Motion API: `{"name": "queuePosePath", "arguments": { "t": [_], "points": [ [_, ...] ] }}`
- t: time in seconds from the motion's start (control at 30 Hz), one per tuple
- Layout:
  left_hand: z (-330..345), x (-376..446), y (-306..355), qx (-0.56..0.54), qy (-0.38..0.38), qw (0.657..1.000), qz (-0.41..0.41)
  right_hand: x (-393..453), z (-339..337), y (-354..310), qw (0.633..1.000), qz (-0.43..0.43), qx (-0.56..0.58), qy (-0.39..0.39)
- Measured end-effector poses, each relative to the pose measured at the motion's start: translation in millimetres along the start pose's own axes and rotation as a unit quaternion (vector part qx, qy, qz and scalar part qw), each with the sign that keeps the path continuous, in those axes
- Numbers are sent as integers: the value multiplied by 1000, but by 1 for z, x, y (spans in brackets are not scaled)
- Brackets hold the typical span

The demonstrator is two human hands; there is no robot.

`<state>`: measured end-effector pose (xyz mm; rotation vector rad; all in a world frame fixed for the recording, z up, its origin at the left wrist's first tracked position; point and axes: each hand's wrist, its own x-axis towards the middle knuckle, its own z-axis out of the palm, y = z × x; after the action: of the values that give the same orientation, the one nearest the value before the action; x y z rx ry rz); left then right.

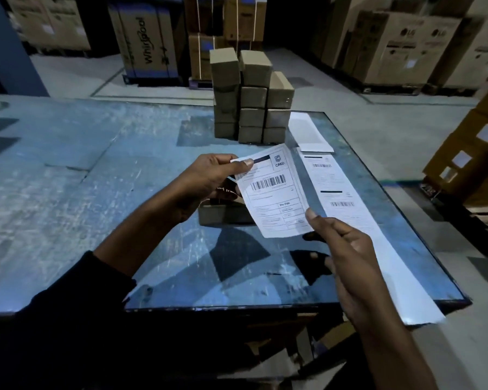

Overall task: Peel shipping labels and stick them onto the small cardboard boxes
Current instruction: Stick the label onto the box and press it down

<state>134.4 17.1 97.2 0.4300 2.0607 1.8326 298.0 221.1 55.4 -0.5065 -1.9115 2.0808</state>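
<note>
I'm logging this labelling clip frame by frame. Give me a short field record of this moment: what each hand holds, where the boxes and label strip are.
left hand: pinches the top corner of the white printed shipping label
right hand: pinches the label's lower right corner
label state: held in the air above the table, printed side up
nearest box: small brown cardboard box on the blue scuffed table, partly hidden under the label
box stack: stacked small cardboard boxes at the far edge
label strip: long white strip of labels lying at the table's right
</note>
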Motion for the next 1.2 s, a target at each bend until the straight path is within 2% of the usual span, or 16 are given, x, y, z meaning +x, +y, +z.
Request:
{"name": "queuePosePath", "arguments": {
  "t": [0.23,0.43,0.57,1.2],
  "points": [
    [-17,32,-6,109,-14,994,-11,11,14,9,999,29,-3,13],
    [-30,54,-1,231,-17,972,39,20,21,4,998,46,38,-9],
    [-42,64,-9,200,-44,977,67,20,24,9,997,50,55,-15],
    [-39,78,-33,128,-48,991,-8,29,30,24,998,20,49,-19]
  ]
}}
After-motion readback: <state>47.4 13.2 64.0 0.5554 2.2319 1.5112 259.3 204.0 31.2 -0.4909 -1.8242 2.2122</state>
